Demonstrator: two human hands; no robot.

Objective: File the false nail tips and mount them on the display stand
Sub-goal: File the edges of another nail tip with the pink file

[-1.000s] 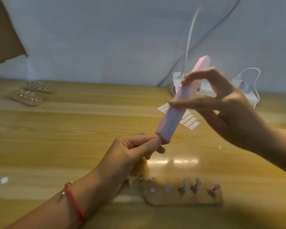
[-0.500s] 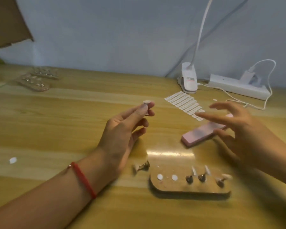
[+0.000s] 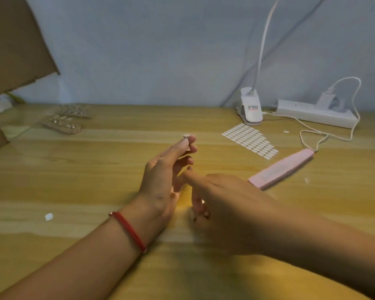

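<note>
Left hand (image 3: 165, 176) is raised above the surface (image 3: 95, 169). Its thumb and forefinger pinch one false nail tip (image 3: 186, 135) at the fingertips, and the other fingers are loosely curled.

Right hand (image 3: 223, 204) is low, just beside the left. The forefinger is stretched out and the other fingers curl down toward the surface. A small dark object (image 3: 201, 213) shows at their ends, but it is blurred and I cannot tell whether it is gripped.

Pink nail file block (image 3: 281, 168) lies flat on the surface, right of both hands, held by neither. Display stand is not in view.

Judgement: filing of this tip looks finished, and the mounting step is in hand. The next move calls for bringing tip and mount together, probably with a tab from the adhesive sheet (image 3: 250, 140), and seating the tip squarely with light pressure.
</note>
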